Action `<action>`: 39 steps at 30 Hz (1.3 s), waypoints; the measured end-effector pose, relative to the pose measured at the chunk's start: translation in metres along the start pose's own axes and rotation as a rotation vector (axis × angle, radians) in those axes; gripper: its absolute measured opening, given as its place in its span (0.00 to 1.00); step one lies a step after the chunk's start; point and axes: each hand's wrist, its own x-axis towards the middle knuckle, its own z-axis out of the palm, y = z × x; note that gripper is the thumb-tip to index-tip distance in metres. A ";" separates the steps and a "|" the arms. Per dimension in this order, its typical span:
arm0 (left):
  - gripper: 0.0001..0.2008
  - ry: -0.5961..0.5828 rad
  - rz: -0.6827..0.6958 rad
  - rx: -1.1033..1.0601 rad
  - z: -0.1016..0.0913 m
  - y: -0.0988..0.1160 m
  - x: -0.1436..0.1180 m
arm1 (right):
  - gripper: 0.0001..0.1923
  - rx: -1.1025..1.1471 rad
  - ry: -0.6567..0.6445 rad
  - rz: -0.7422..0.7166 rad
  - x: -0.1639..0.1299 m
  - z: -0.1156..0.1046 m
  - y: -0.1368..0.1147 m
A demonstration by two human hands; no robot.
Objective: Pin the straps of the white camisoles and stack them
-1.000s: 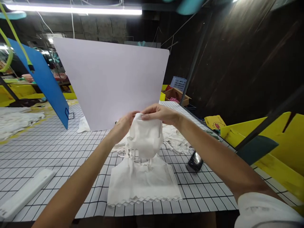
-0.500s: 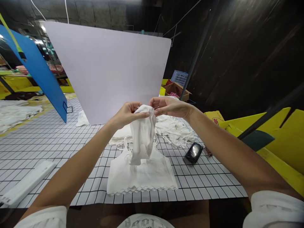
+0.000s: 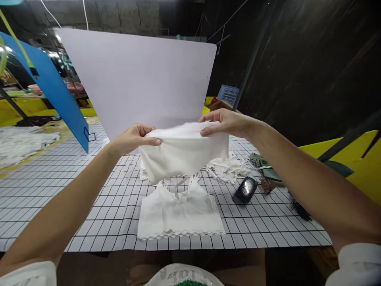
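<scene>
White cloth | hands apart on top edge — above gridded table

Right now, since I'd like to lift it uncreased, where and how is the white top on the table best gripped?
Probably by both corners of its scalloped hem, pinched from the near side. The white top lies flat on the table with that wide hem nearest the camera and uncovered, while the straps at the far end look thin.

Left grip and right grip apart, both in a thumb-and-finger pinch.
</scene>
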 end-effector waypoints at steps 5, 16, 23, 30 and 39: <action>0.19 0.032 -0.055 0.140 -0.021 0.013 -0.008 | 0.15 0.126 0.220 -0.179 -0.013 -0.015 -0.005; 0.28 0.117 0.076 0.338 -0.054 0.045 -0.026 | 0.12 -0.142 0.380 -0.307 -0.046 -0.022 -0.033; 0.26 0.148 0.173 0.662 -0.062 0.057 -0.018 | 0.18 -0.201 0.380 -0.275 -0.032 -0.045 -0.009; 0.26 0.316 0.095 0.986 -0.067 0.037 0.007 | 0.10 -0.268 0.430 -0.240 -0.010 -0.061 0.016; 0.17 0.548 0.229 1.262 -0.066 0.021 0.069 | 0.17 -1.012 0.688 -0.257 0.049 -0.083 0.050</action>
